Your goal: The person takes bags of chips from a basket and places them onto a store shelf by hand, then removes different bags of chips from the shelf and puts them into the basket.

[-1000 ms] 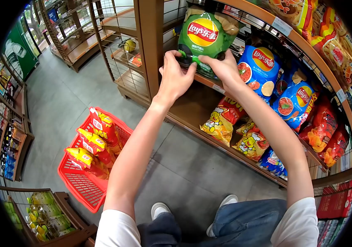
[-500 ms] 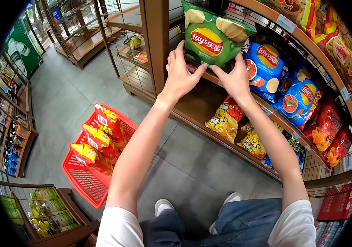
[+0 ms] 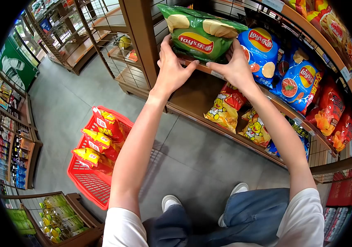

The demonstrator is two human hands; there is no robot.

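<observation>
A green Lay's bag of potato chips (image 3: 198, 38) sits at the middle shelf, left end, its top edge turned up toward me. My left hand (image 3: 172, 68) grips its left side, with the fingers behind and along the edge. My right hand (image 3: 234, 68) holds the lower right side. Both thumbs stretch inward near the shelf's front edge, apart from each other. Whether the bag rests fully on the shelf is hidden. Just right of my right hand stands a blue Lay's bag (image 3: 259, 55), and a second blue Lay's bag (image 3: 298, 84) leans further along.
A red shopping basket (image 3: 87, 185) with several red-and-yellow snack bags (image 3: 97, 140) stands on the grey floor at my left. Yellow snack bags (image 3: 222, 111) lie on the lower shelf. Red bags (image 3: 328, 111) fill the shelf's right end. A brown post (image 3: 137, 41) borders the left.
The green bag has come down toward the shelf in both hands, and its front now looks more foreshortened. My view has shifted slightly; the basket stays on the floor.
</observation>
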